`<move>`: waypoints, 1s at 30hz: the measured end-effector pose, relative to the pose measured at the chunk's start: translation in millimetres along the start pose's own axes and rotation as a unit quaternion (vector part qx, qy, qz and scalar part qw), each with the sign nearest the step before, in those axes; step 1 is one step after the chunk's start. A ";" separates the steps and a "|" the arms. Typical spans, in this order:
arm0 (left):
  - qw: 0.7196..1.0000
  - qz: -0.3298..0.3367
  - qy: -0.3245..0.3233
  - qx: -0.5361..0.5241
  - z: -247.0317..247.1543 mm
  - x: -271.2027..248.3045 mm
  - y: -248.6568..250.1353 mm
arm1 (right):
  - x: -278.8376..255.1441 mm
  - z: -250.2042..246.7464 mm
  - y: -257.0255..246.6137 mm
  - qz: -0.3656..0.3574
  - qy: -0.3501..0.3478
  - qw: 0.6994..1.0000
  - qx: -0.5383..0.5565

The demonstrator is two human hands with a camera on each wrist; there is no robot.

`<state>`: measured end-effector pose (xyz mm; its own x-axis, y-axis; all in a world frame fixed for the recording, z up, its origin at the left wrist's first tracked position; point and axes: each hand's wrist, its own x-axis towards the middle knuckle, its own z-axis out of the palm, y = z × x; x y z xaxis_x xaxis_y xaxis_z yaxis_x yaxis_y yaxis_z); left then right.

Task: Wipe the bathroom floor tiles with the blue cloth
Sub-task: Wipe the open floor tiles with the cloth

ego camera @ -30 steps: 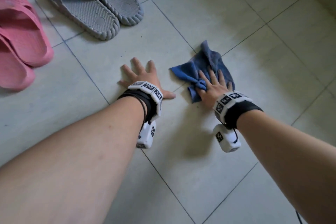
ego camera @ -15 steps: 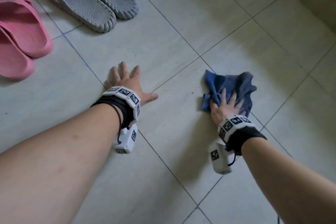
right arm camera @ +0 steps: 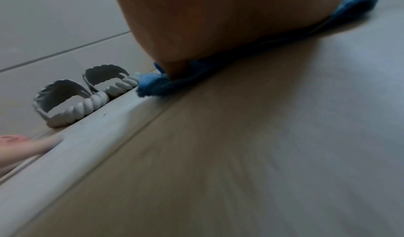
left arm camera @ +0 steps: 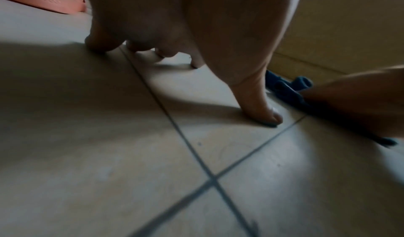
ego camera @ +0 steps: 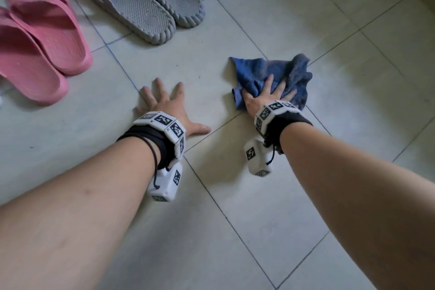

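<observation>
Right hand point(ego camera: 267, 96) lies palm-down on the crumpled blue terry cloth point(ego camera: 273, 73), fingers spread nearly straight and pressing it flat to the pale square floor tiles point(ego camera: 306, 195); nothing is pinched or curled round. Cloth sits over a grout crossing, bunched under the heel of the hand, loose corners fanned out beyond the fingertips.

Left hand point(ego camera: 168, 103) is to the left of the cloth, apart from it, splayed flat on bare tile, holding nothing, apparently as a brace.

Further from the cloth, up and left: pair of grey ribbed rubber slippers point(ego camera: 146, 2); beyond those, pair of pink rubber slippers point(ego camera: 40, 37). A few dark specks on the tile between left hand and cloth.

Risks, as judged: with flat pressure only, the cloth could roll up or slip from under the palm on a fast stroke; a wide leftward sweep might push grit toward the slippers or knock them.

Writing: none legible. Wrist bands carry black-and-white square marker patterns only.
</observation>
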<state>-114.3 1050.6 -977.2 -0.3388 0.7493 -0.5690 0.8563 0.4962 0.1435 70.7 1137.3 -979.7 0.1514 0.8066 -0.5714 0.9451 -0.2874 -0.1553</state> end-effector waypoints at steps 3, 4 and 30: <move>1.000 0.005 0.002 -0.008 -1.0 -1.5 1.8 | 21.3 -16.0 -16.7 -0.009 -0.011 0.999 -0.031; 1.000 0.005 0.003 -0.010 -1.1 -2.4 1.7 | 26.0 -19.0 -22.5 -0.015 -0.013 0.999 -0.044; 0.993 0.107 0.023 0.047 5.1 -24.4 -52.8 | -62.3 46.3 -50.1 -0.344 -0.034 0.920 -0.187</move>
<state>-149.3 1004.0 -975.0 -0.1613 0.8535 -0.4955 0.9422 0.2825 0.1800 0.6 1077.6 -973.6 -0.5261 0.6933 -0.4925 0.8458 0.4870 -0.2179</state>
